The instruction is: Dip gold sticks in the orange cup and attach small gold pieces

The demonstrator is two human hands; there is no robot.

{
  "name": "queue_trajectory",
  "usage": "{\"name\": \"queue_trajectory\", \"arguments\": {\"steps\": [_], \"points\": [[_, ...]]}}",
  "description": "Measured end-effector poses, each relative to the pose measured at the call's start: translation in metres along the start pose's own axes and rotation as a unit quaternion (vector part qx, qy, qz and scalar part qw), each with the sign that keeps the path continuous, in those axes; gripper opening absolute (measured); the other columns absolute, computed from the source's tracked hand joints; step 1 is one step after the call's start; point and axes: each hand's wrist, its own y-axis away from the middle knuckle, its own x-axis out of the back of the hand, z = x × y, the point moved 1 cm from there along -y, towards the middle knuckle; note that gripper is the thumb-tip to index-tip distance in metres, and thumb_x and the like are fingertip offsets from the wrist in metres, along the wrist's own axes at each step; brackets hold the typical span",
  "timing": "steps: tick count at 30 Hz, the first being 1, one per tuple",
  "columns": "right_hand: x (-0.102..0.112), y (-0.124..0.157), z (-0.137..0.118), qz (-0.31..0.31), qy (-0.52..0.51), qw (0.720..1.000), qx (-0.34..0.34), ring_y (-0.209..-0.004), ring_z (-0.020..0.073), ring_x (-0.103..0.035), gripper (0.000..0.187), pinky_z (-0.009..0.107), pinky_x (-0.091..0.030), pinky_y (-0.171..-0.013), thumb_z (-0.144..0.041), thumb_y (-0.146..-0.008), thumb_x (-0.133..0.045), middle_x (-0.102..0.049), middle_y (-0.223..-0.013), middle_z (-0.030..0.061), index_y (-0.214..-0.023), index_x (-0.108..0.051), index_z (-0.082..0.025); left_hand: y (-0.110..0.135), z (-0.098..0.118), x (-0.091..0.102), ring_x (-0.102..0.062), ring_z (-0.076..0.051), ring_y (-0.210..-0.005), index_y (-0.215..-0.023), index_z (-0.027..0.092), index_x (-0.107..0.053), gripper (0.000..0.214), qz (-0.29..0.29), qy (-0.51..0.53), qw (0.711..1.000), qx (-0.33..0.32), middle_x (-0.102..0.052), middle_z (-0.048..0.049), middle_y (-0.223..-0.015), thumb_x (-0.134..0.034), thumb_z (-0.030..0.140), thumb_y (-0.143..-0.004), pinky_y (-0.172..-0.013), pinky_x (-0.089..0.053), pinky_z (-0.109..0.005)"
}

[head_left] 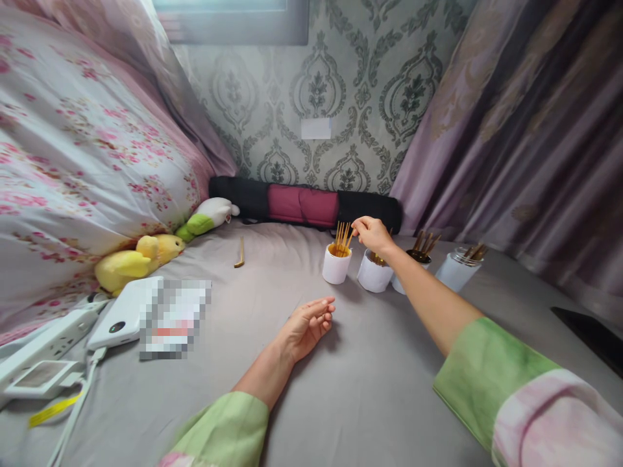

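Note:
A white-wrapped jar (337, 268) stands on the grey sheet, and several thin wooden sticks (342, 235) lean up out of its amber rim. My right hand (370, 233) is pinched closed at the upper end of one stick at this jar's right edge. Its wrist passes above a second wrapped jar (374, 276), partly hiding the sticks in it. Closer to me, my left hand (309, 326) rests on the sheet with loosely bent fingers and nothing in them.
Two more jars with sticks, a partly hidden one (422, 257) and a clear-rimmed one (455, 271), stand to the right. A golden bent stick (240, 254), plush toys (160, 251), a white power bank (124, 314) and a power strip (53, 337) lie left. A dark flat object (591, 334) lies far right.

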Motion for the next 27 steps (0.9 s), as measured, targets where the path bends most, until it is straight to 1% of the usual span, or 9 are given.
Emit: {"name": "queue_trajectory", "arguments": {"steps": [7, 13, 21, 27], "points": [[-0.004, -0.002, 0.003, 0.013, -0.011, 1.000, -0.015, -0.042, 0.0055, -0.048, 0.020, 0.017, -0.036, -0.044, -0.025, -0.081, -0.045, -0.065, -0.065, 0.0016, -0.080, -0.062, -0.014, 0.001, 0.001, -0.002, -0.052, -0.005, -0.061, -0.098, 0.007, -0.062, 0.027, 0.008, 0.000, 1.000, 0.002, -0.058, -0.0046, -0.078, -0.067, 0.013, -0.072, -0.053, -0.045, -0.015], [-0.010, -0.003, 0.006, 0.010, -0.015, 0.999, -0.036, -0.041, 0.0049, -0.048, 0.021, 0.016, -0.035, -0.042, -0.027, -0.082, -0.046, -0.066, -0.068, 0.0023, -0.083, -0.063, -0.014, 0.000, 0.001, -0.001, -0.053, -0.005, -0.061, -0.097, 0.007, -0.063, 0.027, 0.006, -0.001, 1.000, 0.000, -0.058, -0.0047, -0.078, -0.068, 0.014, -0.072, -0.054, -0.045, -0.015], [-0.012, 0.000, 0.005, 0.005, -0.028, 0.998, -0.047, -0.040, 0.0049, -0.047, 0.019, 0.016, -0.033, -0.040, -0.024, -0.081, -0.047, -0.067, -0.071, 0.0034, -0.084, -0.063, -0.014, 0.001, 0.001, -0.003, -0.052, -0.005, -0.061, -0.096, 0.007, -0.063, 0.026, 0.008, -0.005, 1.000, -0.004, -0.058, -0.0047, -0.079, -0.068, 0.015, -0.072, -0.055, -0.045, -0.016], [-0.010, 0.002, 0.000, 0.001, -0.018, 0.998, -0.053, -0.041, 0.0041, -0.047, 0.019, 0.016, -0.035, -0.042, -0.025, -0.081, -0.048, -0.069, -0.075, 0.0046, -0.084, -0.063, -0.014, 0.001, 0.001, -0.003, -0.052, -0.005, -0.061, -0.096, 0.007, -0.063, 0.025, 0.009, 0.000, 1.000, -0.004, -0.058, -0.0048, -0.079, -0.067, 0.014, -0.073, -0.055, -0.045, -0.016]]}}
